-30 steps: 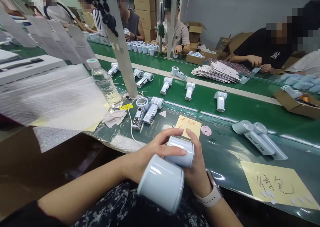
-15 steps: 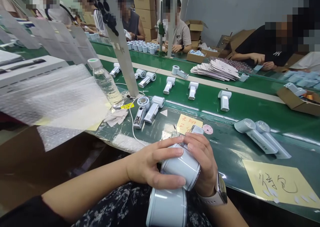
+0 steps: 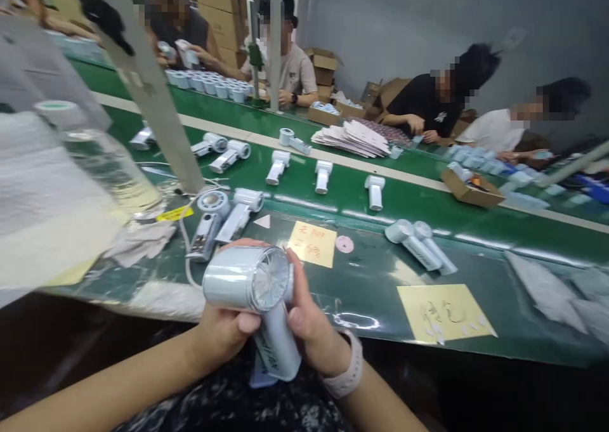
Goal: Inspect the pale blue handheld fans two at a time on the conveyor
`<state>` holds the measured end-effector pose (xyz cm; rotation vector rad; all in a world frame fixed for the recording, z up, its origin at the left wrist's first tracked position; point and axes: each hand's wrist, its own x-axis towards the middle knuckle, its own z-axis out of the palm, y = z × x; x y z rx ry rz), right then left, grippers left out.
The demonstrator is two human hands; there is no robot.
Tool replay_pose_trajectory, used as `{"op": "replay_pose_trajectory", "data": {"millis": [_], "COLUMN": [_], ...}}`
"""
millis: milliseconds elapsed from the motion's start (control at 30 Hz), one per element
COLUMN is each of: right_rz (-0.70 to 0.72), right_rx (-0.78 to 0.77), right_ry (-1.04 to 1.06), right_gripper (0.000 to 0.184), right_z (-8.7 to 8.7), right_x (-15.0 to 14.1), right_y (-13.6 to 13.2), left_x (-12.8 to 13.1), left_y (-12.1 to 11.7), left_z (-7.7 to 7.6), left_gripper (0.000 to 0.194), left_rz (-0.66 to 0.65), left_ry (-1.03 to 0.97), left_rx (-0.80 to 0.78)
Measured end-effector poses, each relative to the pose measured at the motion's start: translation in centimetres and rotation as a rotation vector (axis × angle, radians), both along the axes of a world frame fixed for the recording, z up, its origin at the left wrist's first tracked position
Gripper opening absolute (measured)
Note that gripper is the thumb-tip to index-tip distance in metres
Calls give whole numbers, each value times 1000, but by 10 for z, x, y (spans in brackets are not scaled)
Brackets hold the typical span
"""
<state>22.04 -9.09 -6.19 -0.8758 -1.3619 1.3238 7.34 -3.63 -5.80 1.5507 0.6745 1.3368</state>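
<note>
Near the edge of the dark-green bench [image 3: 366,280], a pale-blue plastic cylinder-headed fan [image 3: 231,280] sits between the left hand [image 3: 219,329] clasping its head at left and the right hand [image 3: 318,335] curled against its right side, a second blue handle [image 3: 261,379] behind

A factory assembly line. Workers [image 3: 297,70] line a long green conveyor [image 3: 412,194] dotted with handheld fans [image 3: 375,193]; cartons [image 3: 216,29] stand stacked behind.

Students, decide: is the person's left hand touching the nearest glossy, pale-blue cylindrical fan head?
Touching. The head-camera view shows the left hand cupping the fan head from below, its thumb against the lower side.
</note>
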Motion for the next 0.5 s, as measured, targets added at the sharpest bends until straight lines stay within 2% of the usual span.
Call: {"op": "replay_pose_trajectory", "data": {"millis": [100, 200, 267, 333, 367, 433, 500], "right_rz": [-51, -271, -496, -862, -988, -1154, -1220], "right_rx": [-34, -18, -16, -199, -275, -416, -585], "right_ry": [-38, -266, -510, -921, -1015, -1144, -1266], "right_gripper": [128, 124, 114, 102, 98, 93, 81], "right_z": [-5, 1, 15, 35, 45, 59, 65], "right_x": [7, 46, 96, 161, 195, 258, 303], "right_y": [5, 8, 9, 8, 7, 0, -9], "left_x": [14, 23, 23, 16, 11, 2, -4], "left_y": [12, 23, 31, 41, 47, 60, 70], "left_z": [-3, -9, -14, -23, -28, -40, -49], "left_gripper": [83, 74, 62, 52, 47, 39, 35], "left_rz": [-75, -211, -213, -126, -71, 25, 66], "left_ry": [155, 352, 516, 691, 768, 872, 909], "left_rx": [13, 136, 214, 264, 282, 285, 235]}}
